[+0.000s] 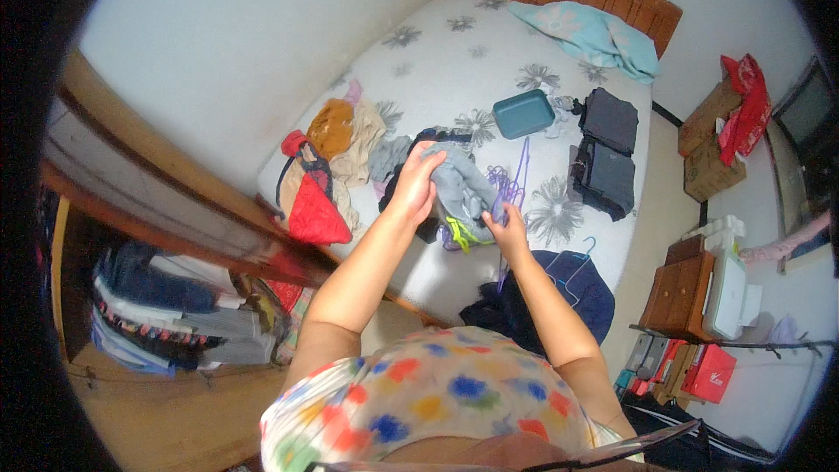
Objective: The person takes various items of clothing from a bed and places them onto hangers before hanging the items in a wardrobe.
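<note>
My left hand (pixel 417 185) grips one end of a grey garment (pixel 459 177), which hangs bunched between my hands over the bed. In my right hand (pixel 508 231) is a purple hanger (pixel 500 204), held against the garment's other end; how far the hanger reaches into the cloth is hidden. More purple hangers (pixel 518 183) lie on the sheet just beyond my right hand. Bright yellow-green straps (pixel 461 235) show below the garment. Behind my left hand lie dark clothes (pixel 429 141) and a crumpled grey cloth (pixel 391 158).
Left on the bed (pixel 446 52) are a red cloth (pixel 317 213) and a brown one (pixel 331 126). A teal plastic bin (pixel 524 114) and folded dark clothes (pixel 606 164) lie to the right. Nearer me, a wire hanger (pixel 569 278) rests on navy cloth (pixel 593 288). Clothes fill a wardrobe shelf (pixel 164 373).
</note>
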`<state>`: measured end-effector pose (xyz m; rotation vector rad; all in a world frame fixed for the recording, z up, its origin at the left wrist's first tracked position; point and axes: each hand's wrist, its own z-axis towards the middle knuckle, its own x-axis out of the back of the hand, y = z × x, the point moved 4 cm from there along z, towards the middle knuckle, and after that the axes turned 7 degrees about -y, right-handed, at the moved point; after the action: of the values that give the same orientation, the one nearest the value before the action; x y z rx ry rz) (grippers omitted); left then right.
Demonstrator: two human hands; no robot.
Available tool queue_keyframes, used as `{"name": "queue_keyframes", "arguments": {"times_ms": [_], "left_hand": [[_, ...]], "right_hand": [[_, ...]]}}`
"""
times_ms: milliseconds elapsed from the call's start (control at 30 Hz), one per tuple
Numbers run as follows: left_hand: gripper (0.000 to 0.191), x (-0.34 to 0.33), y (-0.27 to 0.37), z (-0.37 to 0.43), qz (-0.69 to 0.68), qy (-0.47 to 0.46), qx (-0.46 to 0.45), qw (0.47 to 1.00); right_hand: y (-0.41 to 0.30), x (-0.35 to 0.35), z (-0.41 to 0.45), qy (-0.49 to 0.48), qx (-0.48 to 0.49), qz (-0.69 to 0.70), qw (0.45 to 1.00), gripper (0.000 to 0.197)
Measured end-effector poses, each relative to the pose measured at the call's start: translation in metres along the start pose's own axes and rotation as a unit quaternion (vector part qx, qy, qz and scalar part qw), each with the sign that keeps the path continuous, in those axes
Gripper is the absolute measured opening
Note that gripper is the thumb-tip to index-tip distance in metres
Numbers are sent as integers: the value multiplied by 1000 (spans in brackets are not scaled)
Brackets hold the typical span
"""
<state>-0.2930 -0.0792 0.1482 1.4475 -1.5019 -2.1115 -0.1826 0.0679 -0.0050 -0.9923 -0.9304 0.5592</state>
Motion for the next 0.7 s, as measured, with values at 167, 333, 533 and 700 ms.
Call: {"name": "queue_keyframes", "arguments": {"times_ms": [167,333,533,700], "left_hand": [[27,-5,5,-28,162,9,-5,987],[20,-1,12,-43,577,28,-129,806],[20,-19,-17,-60,604,-30,-114,788],[18,-50,-52,-78,251,-61,153,954]], "right_hand": [[-29,70,-9,46,-39,37,997,20],[-104,174,-7,94,76,-94,988,19],[-102,204,-40,92,77,-118,986,18],[-70,219,-75,105,3,-18,994,12]]}}
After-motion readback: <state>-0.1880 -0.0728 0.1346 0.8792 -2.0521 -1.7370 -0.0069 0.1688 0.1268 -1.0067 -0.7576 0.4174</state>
